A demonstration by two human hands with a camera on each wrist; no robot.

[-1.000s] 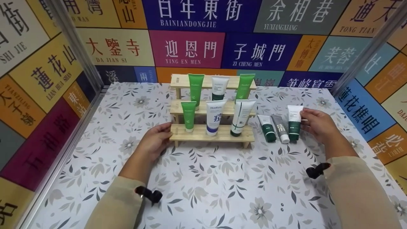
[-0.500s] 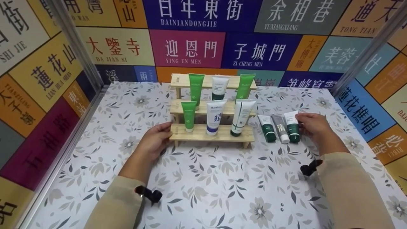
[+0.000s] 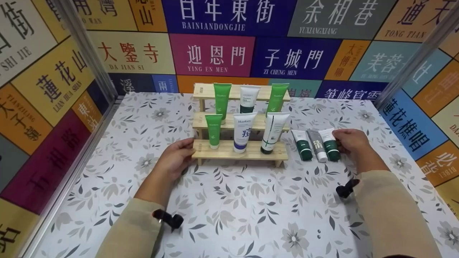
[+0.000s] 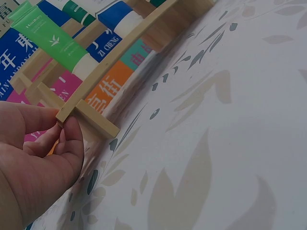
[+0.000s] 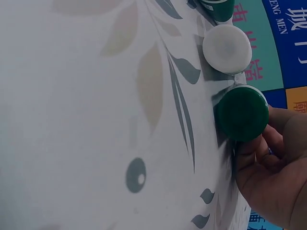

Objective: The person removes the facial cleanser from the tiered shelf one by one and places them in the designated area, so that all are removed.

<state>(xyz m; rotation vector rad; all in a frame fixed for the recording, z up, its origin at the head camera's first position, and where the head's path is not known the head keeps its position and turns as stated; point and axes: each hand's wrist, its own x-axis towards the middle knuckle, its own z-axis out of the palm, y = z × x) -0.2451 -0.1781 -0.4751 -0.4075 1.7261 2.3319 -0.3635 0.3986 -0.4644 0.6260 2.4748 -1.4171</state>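
My left hand (image 3: 175,159) pinches the left end of the lowest step of a three-tier wooden display stand (image 3: 247,156); the left wrist view shows thumb and fingers at the step's corner. On the right, my right hand (image 3: 353,141) grips the side of a white squeeze tube with a dark green lower part (image 3: 330,146), lying on the table. Its green cap (image 5: 243,113) faces the right wrist camera. Beside it lie a grey tube with a white cap (image 3: 317,145) and another white-and-green tube (image 3: 302,145), close together in a row.
Several tubes stand on the tiers, among them a small green tube (image 3: 213,130), a white-and-blue tube (image 3: 244,132) and a white tube with green lines (image 3: 274,132). The table has a floral cover (image 3: 236,211). Lettered panels (image 3: 211,53) wall the back and sides.
The right hand has moved left, bringing the white-and-green tube from a more upright pose down to lie against the grey tube. My left hand stays at the stand.
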